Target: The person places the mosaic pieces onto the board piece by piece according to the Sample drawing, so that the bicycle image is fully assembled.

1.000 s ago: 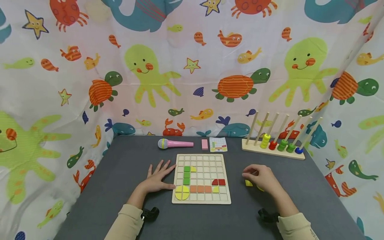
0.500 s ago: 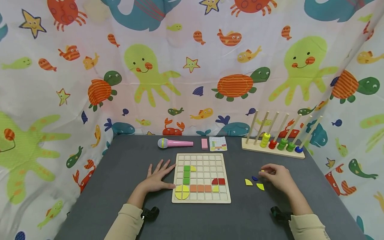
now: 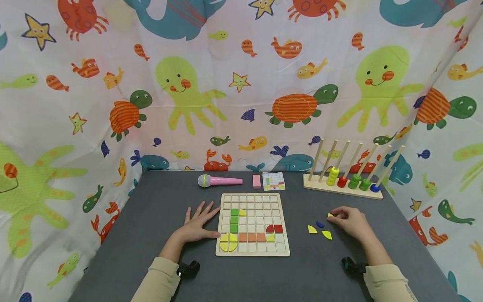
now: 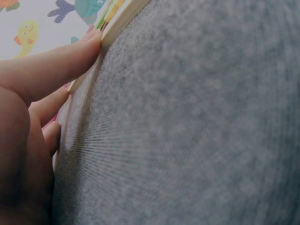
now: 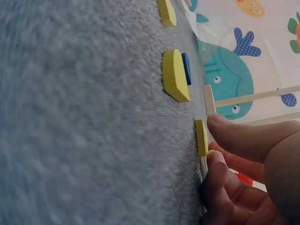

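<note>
My left hand lies spread on the grey table, thumb and fingertips touching the left edge of the square wooden grid board. In the left wrist view the thumb meets the board's rim. To the right of the board, my right hand pinches a small yellow piece at its fingertips, close to the tabletop. Beside it lie a yellow quarter-round piece, another yellow piece and a small blue piece. Green, yellow, orange and red pieces sit in the board's cells.
Behind the board are a pink toy microphone, a pink block and a patterned card. A wooden peg rack with coloured rings stands at the back right. A sea-animal cloth hangs behind the table.
My right hand has moved right, off the loose yellow and blue pieces, to another yellow piece, and has hardly moved in the last half second. The left hand stays on the board's edge.
</note>
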### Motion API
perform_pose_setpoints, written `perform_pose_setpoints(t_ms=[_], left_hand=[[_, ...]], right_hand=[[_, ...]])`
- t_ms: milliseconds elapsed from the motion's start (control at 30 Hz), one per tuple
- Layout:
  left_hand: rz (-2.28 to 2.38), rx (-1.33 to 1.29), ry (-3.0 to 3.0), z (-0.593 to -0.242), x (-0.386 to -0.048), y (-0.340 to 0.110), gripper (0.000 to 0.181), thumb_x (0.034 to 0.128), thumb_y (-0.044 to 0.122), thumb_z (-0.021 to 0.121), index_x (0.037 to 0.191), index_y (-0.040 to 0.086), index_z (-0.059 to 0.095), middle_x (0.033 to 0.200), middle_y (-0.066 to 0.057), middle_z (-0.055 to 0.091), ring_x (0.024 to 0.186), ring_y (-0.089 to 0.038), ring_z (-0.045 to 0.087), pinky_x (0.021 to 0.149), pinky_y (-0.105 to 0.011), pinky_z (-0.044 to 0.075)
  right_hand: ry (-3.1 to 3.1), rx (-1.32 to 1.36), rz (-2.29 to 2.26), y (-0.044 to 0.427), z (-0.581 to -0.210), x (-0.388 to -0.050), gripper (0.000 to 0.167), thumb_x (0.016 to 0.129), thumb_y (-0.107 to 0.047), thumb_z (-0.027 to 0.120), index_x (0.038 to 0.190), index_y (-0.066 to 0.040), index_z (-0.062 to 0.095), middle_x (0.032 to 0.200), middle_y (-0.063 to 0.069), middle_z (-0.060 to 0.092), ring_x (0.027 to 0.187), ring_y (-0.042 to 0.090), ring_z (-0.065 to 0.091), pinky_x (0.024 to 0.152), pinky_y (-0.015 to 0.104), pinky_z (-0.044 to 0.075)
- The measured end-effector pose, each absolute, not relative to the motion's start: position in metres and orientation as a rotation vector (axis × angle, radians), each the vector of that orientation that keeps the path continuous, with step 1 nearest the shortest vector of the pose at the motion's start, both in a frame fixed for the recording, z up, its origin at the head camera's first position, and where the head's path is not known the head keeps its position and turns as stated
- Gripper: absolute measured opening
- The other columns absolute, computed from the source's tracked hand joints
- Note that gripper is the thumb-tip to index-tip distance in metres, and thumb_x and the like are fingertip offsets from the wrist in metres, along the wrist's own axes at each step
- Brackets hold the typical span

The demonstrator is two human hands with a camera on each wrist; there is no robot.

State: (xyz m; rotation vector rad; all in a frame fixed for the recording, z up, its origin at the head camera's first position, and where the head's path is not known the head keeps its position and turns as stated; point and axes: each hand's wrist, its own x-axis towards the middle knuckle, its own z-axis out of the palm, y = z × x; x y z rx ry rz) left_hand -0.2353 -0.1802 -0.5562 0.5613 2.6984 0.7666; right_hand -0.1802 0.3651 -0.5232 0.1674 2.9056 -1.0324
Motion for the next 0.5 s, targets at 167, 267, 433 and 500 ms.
perform_pose_setpoints(t_ms=[167,267,433,500], left_hand=[[0.794,0.578,2.699,-0.5552,-0.2331,-0.1798,0.101,0.0759,0.071,0.072,0.16,0.034,0.029,0.171,-0.002,0.013,0.157,-0.034,-0.009,0.114,-0.066,-0.022],[0.766,0.559,2.705,-0.5582,-0.2339,-0.1801,0.102,0.0756,0.073,0.071,0.16,0.037,0.026,0.171,0.004,0.01,0.157,-0.03,-0.01,0.115,-0.064,-0.023],[0.742,0.55,2.709,-0.5619,-0.2362,-0.1813,0.102,0.0747,0.076,0.069,0.159,0.044,0.023,0.17,0.012,0.006,0.157,-0.023,-0.014,0.115,-0.062,-0.024],[0.744,0.551,2.705,-0.5626,-0.2371,-0.1816,0.102,0.0745,0.077,0.068,0.159,0.045,0.022,0.17,0.013,0.005,0.157,-0.022,-0.014,0.115,-0.061,-0.025]], right_hand=[[2.9,0.229,-1.013,0.3643,-0.5254,-0.1829,0.039,0.093,-0.032,0.075,0.113,0.001,0.071,0.083,0.006,0.063,0.075,0.02,0.053,0.065,0.031,0.038],[2.887,0.272,-1.009,0.3629,-0.5252,-0.1837,0.036,0.092,-0.031,0.075,0.109,0.001,0.071,0.082,0.006,0.059,0.076,0.021,0.051,0.065,0.032,0.035],[2.85,0.31,-1.03,0.3614,-0.5237,-0.183,0.033,0.09,-0.032,0.077,0.099,0.0,0.072,0.078,0.005,0.054,0.075,0.021,0.048,0.064,0.033,0.033],[2.846,0.296,-1.048,0.3609,-0.523,-0.1823,0.033,0.09,-0.033,0.077,0.098,-0.002,0.072,0.078,0.005,0.055,0.076,0.021,0.049,0.064,0.033,0.034]])
